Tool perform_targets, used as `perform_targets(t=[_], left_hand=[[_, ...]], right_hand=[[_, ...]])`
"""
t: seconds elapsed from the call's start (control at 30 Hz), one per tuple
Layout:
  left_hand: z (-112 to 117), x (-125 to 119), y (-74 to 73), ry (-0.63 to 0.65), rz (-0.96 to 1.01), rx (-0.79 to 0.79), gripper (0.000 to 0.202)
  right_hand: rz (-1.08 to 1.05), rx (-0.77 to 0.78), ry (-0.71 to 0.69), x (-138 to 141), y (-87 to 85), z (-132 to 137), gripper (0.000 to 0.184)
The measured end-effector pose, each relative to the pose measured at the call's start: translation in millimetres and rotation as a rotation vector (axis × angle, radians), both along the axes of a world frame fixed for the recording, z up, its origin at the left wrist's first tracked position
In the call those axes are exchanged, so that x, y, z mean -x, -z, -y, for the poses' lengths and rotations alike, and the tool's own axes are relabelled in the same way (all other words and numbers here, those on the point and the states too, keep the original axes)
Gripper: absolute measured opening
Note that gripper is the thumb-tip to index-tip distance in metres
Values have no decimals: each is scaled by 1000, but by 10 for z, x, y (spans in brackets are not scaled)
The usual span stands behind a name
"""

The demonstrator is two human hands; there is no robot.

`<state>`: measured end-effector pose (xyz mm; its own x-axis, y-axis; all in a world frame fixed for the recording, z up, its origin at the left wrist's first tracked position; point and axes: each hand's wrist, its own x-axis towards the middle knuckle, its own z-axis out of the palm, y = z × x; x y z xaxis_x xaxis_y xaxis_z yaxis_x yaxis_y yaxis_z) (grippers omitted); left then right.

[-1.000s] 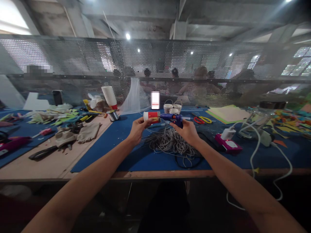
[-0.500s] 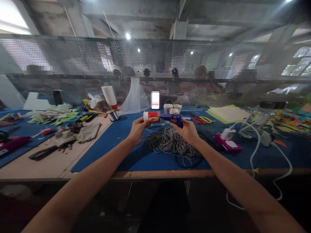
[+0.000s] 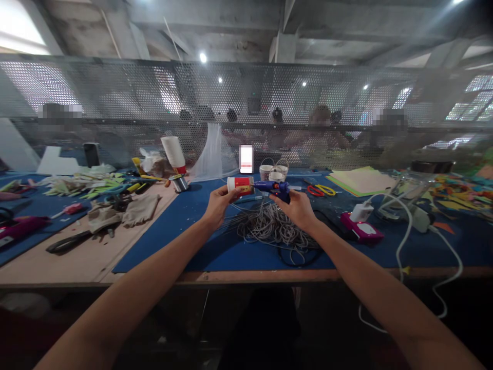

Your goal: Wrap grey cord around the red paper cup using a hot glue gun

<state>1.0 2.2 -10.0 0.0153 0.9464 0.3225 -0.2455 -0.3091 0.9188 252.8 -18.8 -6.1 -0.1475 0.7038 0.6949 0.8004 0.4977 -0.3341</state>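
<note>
My left hand grips a red and white paper cup lying sideways in the air, its white end towards the left. In my right hand is a blue glue gun, its nozzle pointing left at the cup's right end. Whether the nozzle touches the cup I cannot tell. Below both hands a tangled heap of grey cord lies on the blue mat. Just behind the glue gun stand several small cups with looped handles.
Scissors and a pile of coloured sheets lie to the right, near a magenta power strip with white cables. At left are a wire spool, stacked paper cups and work gloves. A lit phone stands behind.
</note>
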Motion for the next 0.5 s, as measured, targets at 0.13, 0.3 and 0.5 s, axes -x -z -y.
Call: perform_targets(t=[0.13,0.3,0.5], left_hand=[[29,-10,-25,-6,-6,2,30],[33,-14,-31,-13,-7,7,31],[23,-12,-31,-23,-8,0,33]], right_hand=[[12,2,3,-1,6,-9,41],[29,0,12,-5,12,-6,41],[44,-3,18,4,4,5,42]])
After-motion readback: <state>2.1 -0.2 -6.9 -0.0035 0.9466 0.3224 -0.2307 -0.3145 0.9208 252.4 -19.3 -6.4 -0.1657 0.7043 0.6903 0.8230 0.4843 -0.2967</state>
